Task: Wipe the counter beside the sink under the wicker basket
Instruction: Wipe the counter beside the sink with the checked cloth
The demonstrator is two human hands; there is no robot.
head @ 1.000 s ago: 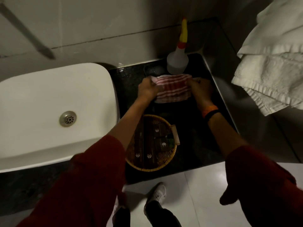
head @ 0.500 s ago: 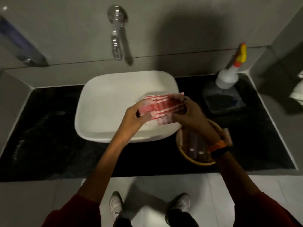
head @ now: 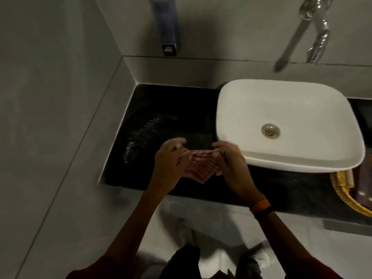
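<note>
Two hands in shot, one cloth, one sink, one basket. The left hand (head: 171, 158) and the right hand (head: 231, 160) sit side by side above the dark table (head: 161, 121), just left of the white sink (head: 251, 158). Between them is a single red-and-white striped cloth (head: 199, 168), bunched up; the left hand's fingers curl over its left edge, and the right hand closes on its right edge with the thumb on top. Both forearms reach in from below, wrists roughly level, palms turned toward each other. Whether the cloth touches the table or hangs above it, I cannot tell.

One orange band and one dark band (head: 261, 208) circle the right wrist, and a ring shows on a right-hand finger. The wicker basket (head: 342, 190) is far over on the right edge, on the table at the other side of the sink, only partly in shot, well apart from the hands. One drain (head: 270, 131) in the sink, one chrome tap (head: 318, 27) on the wall above, one wall dispenser (head: 167, 27) to the left. A wet sheen streaks the table left of the hands. No readable writing anywhere.
</note>
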